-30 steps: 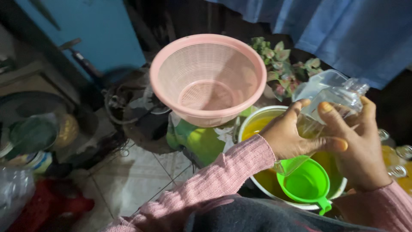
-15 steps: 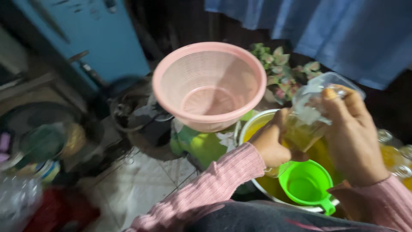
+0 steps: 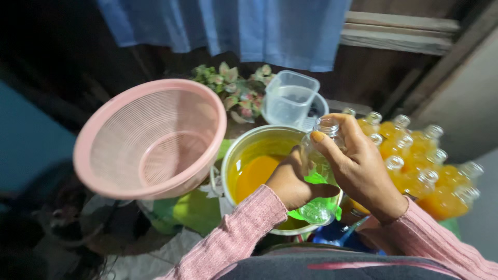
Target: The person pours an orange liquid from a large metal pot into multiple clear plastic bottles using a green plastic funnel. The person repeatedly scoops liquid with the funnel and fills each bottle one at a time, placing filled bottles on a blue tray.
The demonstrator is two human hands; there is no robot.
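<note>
Both hands [image 3: 332, 171] grip a clear bottle [image 3: 319, 171] over tiled floor [image 3: 150, 256].

Looks like a home back room or yard corner used for small-scale juice bottling. Cues: a metal pot [image 3: 249, 150] of orange liquid, rows of filled clear bottles [image 3: 425, 166] packed close together at right, a pink plastic colander [image 3: 150, 137], a clear measuring jug [image 3: 288, 98]. Blue cloth [image 3: 233, 26] hangs over rough wooden boards [image 3: 399, 31]; potted plant [image 3: 236, 91] behind. Tiled floor [image 3: 150, 259], dim, probably domestic.
</note>
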